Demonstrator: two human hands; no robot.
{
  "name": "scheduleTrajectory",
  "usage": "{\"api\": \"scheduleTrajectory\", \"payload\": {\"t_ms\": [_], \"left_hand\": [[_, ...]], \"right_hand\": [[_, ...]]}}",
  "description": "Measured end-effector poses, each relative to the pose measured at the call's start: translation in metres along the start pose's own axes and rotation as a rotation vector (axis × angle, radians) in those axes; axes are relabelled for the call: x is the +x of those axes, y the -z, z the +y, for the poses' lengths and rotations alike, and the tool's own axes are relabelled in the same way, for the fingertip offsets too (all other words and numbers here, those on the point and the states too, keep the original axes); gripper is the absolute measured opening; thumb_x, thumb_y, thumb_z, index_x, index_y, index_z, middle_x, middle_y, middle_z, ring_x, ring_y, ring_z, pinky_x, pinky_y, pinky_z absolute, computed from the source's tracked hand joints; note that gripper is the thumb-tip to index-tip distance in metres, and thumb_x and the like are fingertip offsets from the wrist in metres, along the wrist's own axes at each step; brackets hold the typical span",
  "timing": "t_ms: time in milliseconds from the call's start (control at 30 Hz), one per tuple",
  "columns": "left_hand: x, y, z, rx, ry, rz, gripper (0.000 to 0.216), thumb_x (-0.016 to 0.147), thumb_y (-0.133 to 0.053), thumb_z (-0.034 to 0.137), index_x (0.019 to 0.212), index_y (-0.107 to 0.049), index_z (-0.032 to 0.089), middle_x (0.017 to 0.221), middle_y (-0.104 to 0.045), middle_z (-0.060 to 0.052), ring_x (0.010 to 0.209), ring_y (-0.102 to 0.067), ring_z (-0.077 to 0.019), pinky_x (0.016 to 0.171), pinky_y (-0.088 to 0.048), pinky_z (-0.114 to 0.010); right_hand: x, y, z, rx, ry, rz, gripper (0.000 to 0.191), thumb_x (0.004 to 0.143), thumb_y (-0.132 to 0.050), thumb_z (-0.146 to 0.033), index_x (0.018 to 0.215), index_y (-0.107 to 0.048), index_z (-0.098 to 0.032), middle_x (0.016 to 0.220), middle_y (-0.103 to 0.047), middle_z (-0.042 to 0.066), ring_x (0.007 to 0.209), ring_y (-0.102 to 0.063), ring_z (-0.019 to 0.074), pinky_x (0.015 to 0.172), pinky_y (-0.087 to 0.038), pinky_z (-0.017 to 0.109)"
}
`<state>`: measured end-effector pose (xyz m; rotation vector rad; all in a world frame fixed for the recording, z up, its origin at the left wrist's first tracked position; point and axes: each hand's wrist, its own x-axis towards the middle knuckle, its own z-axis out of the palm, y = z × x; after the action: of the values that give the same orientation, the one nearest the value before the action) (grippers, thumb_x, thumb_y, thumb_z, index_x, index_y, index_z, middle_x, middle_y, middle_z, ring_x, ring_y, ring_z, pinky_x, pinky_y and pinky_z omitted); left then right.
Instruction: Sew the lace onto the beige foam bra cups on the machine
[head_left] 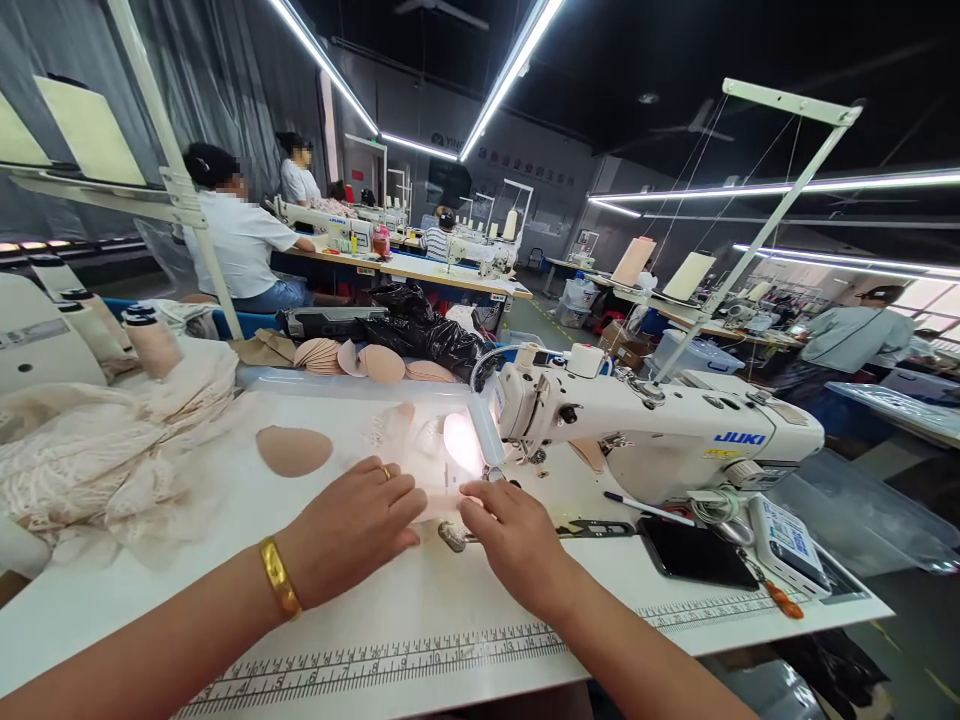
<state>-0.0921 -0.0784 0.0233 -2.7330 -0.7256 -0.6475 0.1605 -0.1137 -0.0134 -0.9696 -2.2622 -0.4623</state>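
Note:
My left hand (352,525), with a ring and a gold bangle, lies flat with its fingers stretched out on a pale fabric piece (431,465) on the white sewing table (225,520). My right hand (514,535) presses the same piece just in front of the needle of the white Juki sewing machine (645,435), its fingers curled down; the glare of the machine lamp washes out the fabric there. A beige bra cup (294,450) lies alone on the table left of my hands.
A heap of cream lace fabric (97,460) lies at the left, with more beige cups (360,358) and a black bag (420,325) behind. A phone (694,552), pen (641,507), snips (592,527) and control box (787,545) lie at the right. Other people sit at machines beyond.

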Motion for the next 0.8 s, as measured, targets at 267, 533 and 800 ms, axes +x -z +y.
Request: {"api": "scheduleTrajectory", "payload": {"t_ms": [267, 533, 800], "left_hand": [[0.03, -0.039, 0.013, -0.056, -0.178, -0.123, 0.026, 0.081, -0.06, -0.004, 0.084, -0.055, 0.021, 0.083, -0.066, -0.001, 0.075, -0.061, -0.0221, 0.078, -0.042, -0.038], [0.042, -0.083, 0.012, -0.067, -0.12, -0.081, 0.026, 0.082, -0.058, -0.004, 0.075, -0.052, 0.021, 0.078, -0.059, -0.003, 0.067, -0.052, -0.0213, 0.063, -0.036, -0.035], [0.042, -0.087, 0.014, -0.068, -0.116, -0.062, 0.024, 0.096, -0.049, 0.003, 0.079, -0.057, 0.018, 0.082, -0.06, -0.004, 0.073, -0.053, -0.0212, 0.071, -0.041, -0.037]], "right_hand": [[-0.029, -0.025, 0.045, 0.135, 0.129, -0.282, 0.028, 0.105, -0.047, -0.006, 0.103, -0.068, -0.023, 0.106, -0.077, 0.004, 0.089, -0.065, 0.0191, 0.074, -0.051, 0.03], [-0.034, -0.022, 0.066, 0.194, 0.034, -0.202, 0.035, 0.102, -0.049, -0.005, 0.12, -0.069, -0.027, 0.113, -0.075, 0.004, 0.1, -0.062, 0.0204, 0.084, -0.052, 0.032], [-0.039, -0.007, 0.068, 0.203, -0.022, -0.276, 0.032, 0.098, -0.047, -0.003, 0.104, -0.07, -0.025, 0.094, -0.065, 0.002, 0.082, -0.052, 0.0177, 0.071, -0.043, 0.027]]}}
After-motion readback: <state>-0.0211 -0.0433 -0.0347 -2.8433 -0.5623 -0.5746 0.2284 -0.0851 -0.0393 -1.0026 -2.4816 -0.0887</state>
